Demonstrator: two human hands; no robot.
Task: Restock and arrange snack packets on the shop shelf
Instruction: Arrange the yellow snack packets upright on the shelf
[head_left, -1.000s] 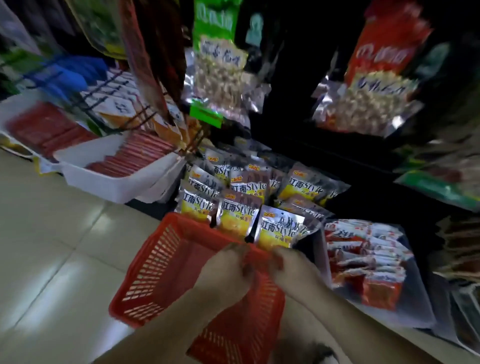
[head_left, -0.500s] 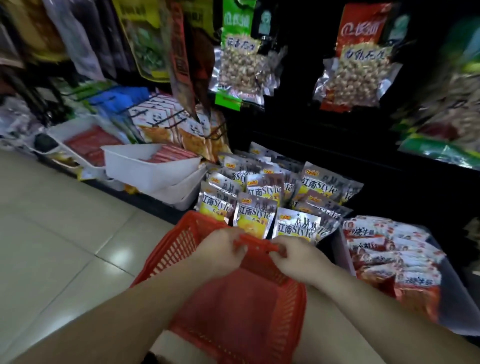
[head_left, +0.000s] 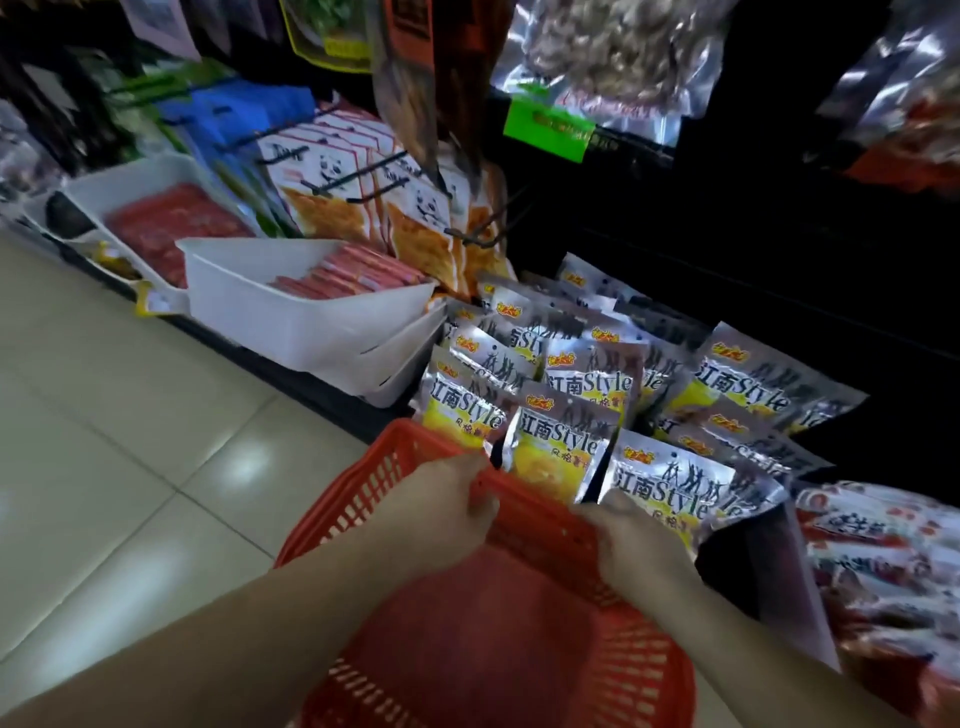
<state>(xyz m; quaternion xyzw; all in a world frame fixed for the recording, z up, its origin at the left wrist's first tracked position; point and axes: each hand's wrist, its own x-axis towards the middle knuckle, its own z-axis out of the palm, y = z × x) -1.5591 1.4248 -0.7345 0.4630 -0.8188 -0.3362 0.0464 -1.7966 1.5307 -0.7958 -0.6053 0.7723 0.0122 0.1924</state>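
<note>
A red plastic basket (head_left: 363, 499) sits low in front of me, its far rim against the bottom shelf. My left hand (head_left: 441, 504) and my right hand (head_left: 634, 545) both grip that far rim, fingers curled over it. The inside of the basket looks bare. Just beyond the rim, several silver-and-yellow snack packets (head_left: 561, 441) stand in rows on the dark shelf.
White bins (head_left: 291, 322) with red packets stand to the left. Panda-print packets (head_left: 358, 208) hang on hooks above them. A clear bag of red-and-white packets (head_left: 883, 561) lies at the right. Nut bags (head_left: 608, 57) hang overhead. Pale floor tiles (head_left: 130, 441) spread left.
The view has moved closer to the shelf and tipped down. Both hands keep their grip on the basket rim, and the basket stays by the silver packets.
</note>
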